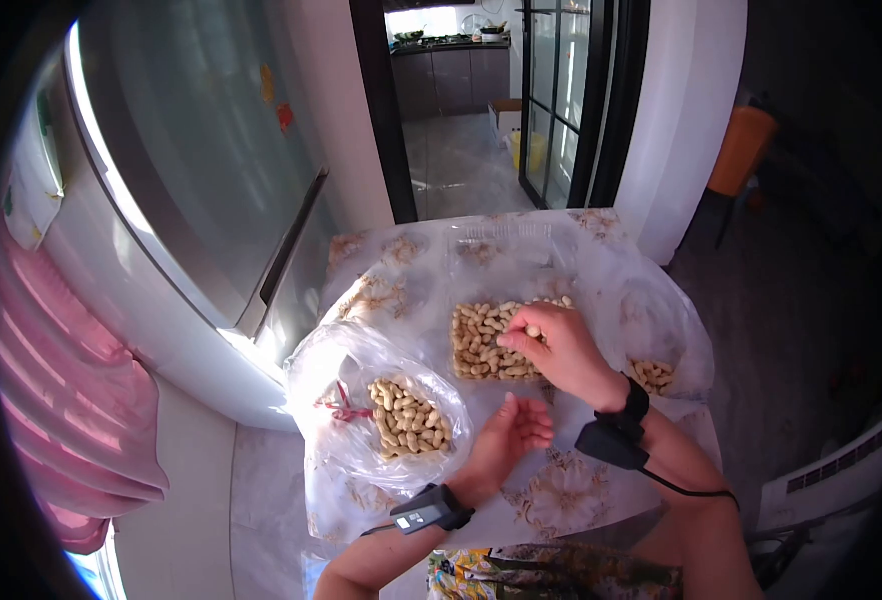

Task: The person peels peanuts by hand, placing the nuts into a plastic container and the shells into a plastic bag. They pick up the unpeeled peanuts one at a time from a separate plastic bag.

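Observation:
A clear plastic box filled with peanuts in their shells sits on the table, its transparent lid folded back behind it. Over the box's right part is my right hand, thumb and fingers pinched on a peanut. My left hand hovers just in front of the box, fingers loosely curled and thumb apart, with nothing visible in it. To its left lies an open clear plastic bag with more peanuts and a red tie.
A smaller pile of peanuts lies at the table's right, by clear plastic. The table wears a flowered cover. A fridge stands at the left; a doorway to a kitchen opens beyond. An orange chair is at right.

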